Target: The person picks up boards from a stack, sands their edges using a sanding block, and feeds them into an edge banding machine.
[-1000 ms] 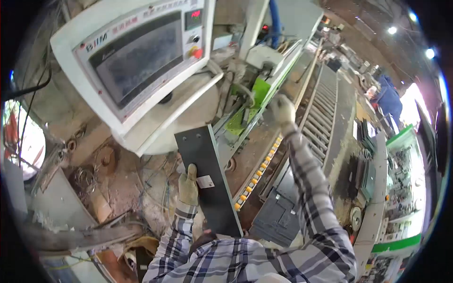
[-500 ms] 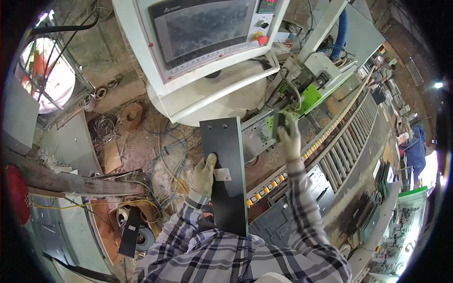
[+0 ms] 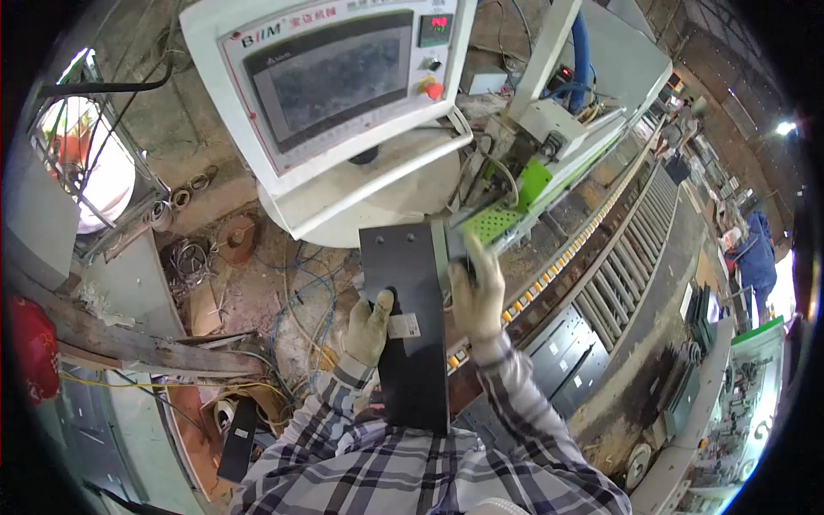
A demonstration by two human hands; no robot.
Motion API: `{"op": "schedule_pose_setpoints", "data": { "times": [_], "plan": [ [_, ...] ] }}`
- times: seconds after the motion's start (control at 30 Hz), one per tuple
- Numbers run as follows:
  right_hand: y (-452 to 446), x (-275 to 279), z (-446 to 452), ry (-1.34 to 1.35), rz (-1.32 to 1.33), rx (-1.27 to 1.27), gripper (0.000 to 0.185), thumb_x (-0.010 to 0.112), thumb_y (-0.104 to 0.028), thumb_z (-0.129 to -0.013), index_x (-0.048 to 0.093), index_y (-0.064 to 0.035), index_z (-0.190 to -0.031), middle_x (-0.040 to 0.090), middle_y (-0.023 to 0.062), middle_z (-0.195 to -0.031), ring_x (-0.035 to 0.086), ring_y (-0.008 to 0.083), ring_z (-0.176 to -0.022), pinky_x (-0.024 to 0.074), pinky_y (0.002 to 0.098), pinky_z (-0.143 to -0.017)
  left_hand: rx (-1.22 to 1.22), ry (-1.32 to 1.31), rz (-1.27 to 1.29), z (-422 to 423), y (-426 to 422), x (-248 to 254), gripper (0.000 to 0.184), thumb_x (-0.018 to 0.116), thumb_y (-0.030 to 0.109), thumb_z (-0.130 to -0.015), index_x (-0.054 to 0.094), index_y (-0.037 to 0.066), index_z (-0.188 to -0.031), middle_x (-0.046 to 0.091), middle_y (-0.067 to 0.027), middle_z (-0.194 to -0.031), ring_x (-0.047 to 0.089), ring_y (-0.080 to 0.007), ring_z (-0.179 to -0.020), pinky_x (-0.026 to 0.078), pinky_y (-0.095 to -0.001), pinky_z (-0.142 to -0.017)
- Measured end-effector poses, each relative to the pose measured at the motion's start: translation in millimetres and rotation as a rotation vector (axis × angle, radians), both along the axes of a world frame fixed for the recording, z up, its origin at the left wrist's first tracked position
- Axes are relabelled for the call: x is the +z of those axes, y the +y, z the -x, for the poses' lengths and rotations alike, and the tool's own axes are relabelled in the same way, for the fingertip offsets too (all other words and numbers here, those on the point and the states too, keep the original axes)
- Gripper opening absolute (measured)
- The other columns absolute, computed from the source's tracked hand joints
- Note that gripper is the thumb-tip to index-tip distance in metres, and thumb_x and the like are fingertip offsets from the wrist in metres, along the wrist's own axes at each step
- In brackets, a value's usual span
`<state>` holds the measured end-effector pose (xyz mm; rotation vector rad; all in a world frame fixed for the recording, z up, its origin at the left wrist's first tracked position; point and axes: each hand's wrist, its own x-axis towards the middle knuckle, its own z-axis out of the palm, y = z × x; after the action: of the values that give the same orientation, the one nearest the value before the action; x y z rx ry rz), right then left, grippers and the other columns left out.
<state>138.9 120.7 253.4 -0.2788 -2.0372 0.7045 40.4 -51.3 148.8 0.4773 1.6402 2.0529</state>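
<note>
A dark rectangular panel [image 3: 416,369] with a white label [image 3: 403,325] and two holes near its top end stands in front of my body. My gloved left hand [image 3: 369,329] grips its left edge, thumb on the face near the label. Beside the panel's upper right edge is my gloved right hand [image 3: 477,292], holding a small dark object that is blurred and partly hidden by the fingers. Behind the right hand lies the green perforated plate [image 3: 491,225] of the machine.
A control console [image 3: 330,86] with a screen and red button stands ahead. A roller conveyor [image 3: 614,283] and a strip of yellow-and-white rollers [image 3: 549,276] run to the right. Cables and coils lie on the floor at left. A person in blue [image 3: 757,262] is far right.
My right hand has come back from the green machine part to the panel's edge, with a small dark object now in it. My left hand keeps its grip on the panel. The view has shifted.
</note>
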Motion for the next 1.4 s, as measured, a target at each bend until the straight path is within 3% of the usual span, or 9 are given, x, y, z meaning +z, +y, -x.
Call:
{"op": "schedule_pose_setpoints", "data": {
  "times": [0.33, 0.47, 0.67, 0.87, 0.93, 1.07, 1.1, 1.33, 1.4],
  "plan": [
    [4.0, -28.5, -10.9, 0.007, 0.023, 0.073, 0.049, 0.062, 0.002, -0.093, 0.058, 0.0093, -0.141, 0.065, 0.0275, -0.139, 0.062, 0.04, -0.131, 0.0437, 0.0458, -0.115, 0.019, 0.094, 0.059, -4.6, 1.4, 19.8, 0.053, 0.062, 0.056, -0.104, 0.063, 0.003, -0.102, 0.053, 0.0062, -0.082, 0.044, -0.0062, -0.07, 0.035, -0.0265, -0.059],
    [20.5, 36.1, 32.4, -0.011, 0.037, 0.002, 0.05, 0.062, 0.003, -0.093, 0.058, 0.0084, -0.142, 0.065, 0.0271, -0.136, 0.063, 0.0379, -0.13, 0.0441, 0.0451, -0.115, -0.009, 0.017, 0.038, -14.9, -1.3, 23.4, 0.05, 0.064, 0.055, -0.104, 0.057, 0.008, -0.087, 0.047, 0.0092, -0.074, 0.039, -0.0046, -0.065, 0.029, -0.0269, -0.055],
    [12.8, -33.0, 1.8, -0.023, 0.159, 0.062, 0.048, 0.063, 0.0, -0.096, 0.057, 0.0066, -0.144, 0.067, 0.0224, -0.133, 0.065, 0.0317, -0.125, 0.0477, 0.0393, -0.109, 0.014, -0.042, -0.077, -3.6, 4.0, 15.2, 0.035, 0.067, 0.039, -0.106, 0.065, 0.004, -0.102, 0.055, 0.0078, -0.083, 0.044, -0.0034, -0.072, 0.033, -0.0253, -0.059],
    [17.2, 13.6, 16.6, -0.002, 0.077, -0.008, 0.054, 0.071, 0.0, -0.089, 0.061, 0.0015, -0.142, 0.069, 0.0205, -0.132, 0.068, 0.0363, -0.116, 0.0518, 0.0443, -0.105, 0.152, 0.086, -0.18, -12.8, 3.5, 6.3, 0.036, 0.065, 0.032, -0.108, 0.064, -0.002, -0.096, 0.057, 0.0048, -0.081, 0.047, -0.0068, -0.073, 0.038, -0.0284, -0.06],
    [6.3, -19.6, -15.8, -0.013, 0.117, 0.069, 0.055, 0.071, 0.001, -0.088, 0.061, 0.001, -0.142, 0.068, 0.0193, -0.135, 0.066, 0.0379, -0.123, 0.0511, 0.044, -0.108, -0.107, -0.026, 0.211, -3.5, -11.7, 8.2, 0.039, 0.064, 0.035, -0.108, 0.064, -0.003, -0.098, 0.063, 0.0007, -0.088, 0.054, -0.0108, -0.081, 0.045, -0.0303, -0.069],
    [22.9, 19.7, 26.7, 0.044, -0.033, -0.044, 0.051, 0.068, -0.002, -0.091, 0.06, 0.0016, -0.142, 0.068, 0.0249, -0.128, 0.067, 0.0437, -0.115, 0.053, 0.0433, -0.102, -0.051, 0.032, 0.03, -16.6, -4.5, 2.3, 0.045, 0.063, 0.041, -0.108, 0.064, -0.004, -0.105, 0.065, -0.0013, -0.093, 0.055, -0.0109, -0.086, 0.046, -0.0295, -0.073],
    [28.9, 40.6, 34.3, -0.062, 0.111, 0.042, 0.047, 0.066, -0.004, -0.096, 0.058, 0.0065, -0.142, 0.066, 0.0236, -0.134, 0.063, 0.0349, -0.129, 0.0475, 0.0381, -0.11, -0.052, 0.048, 0.051, -15.0, -1.2, 7.5, 0.049, 0.062, 0.044, -0.107, 0.064, -0.004, -0.106, 0.063, -0.0003, -0.091, 0.052, -0.0093, -0.083, 0.043, -0.029, -0.07],
    [-10.0, -30.0, -24.5, -0.023, 0.346, 0.084, 0.047, 0.06, 0.006, -0.096, 0.055, 0.0095, -0.143, 0.06, 0.0261, -0.143, 0.058, 0.0335, -0.135, 0.0431, 0.0449, -0.116, -0.037, 0.007, 0.02, -8.2, 1.0, 4.2, 0.064, 0.064, 0.058, -0.103, 0.064, -0.006, -0.114, 0.058, 0.0003, -0.088, 0.048, -0.0129, -0.08, 0.042, -0.0335, -0.068],
    [10.2, -7.4, 2.5, 0.055, 0.14, 0.017, 0.045, 0.065, -0.001, -0.098, 0.06, 0.0054, -0.142, 0.065, 0.0213, -0.138, 0.062, 0.031, -0.13, 0.0449, 0.0394, -0.114, -0.054, 0.004, 0.035, -17.8, -9.7, 2.5, 0.066, 0.065, 0.059, -0.102, 0.064, -0.006, -0.116, 0.057, 0.0008, -0.087, 0.047, -0.0137, -0.079, 0.042, -0.0339, -0.068]
  ]
}}
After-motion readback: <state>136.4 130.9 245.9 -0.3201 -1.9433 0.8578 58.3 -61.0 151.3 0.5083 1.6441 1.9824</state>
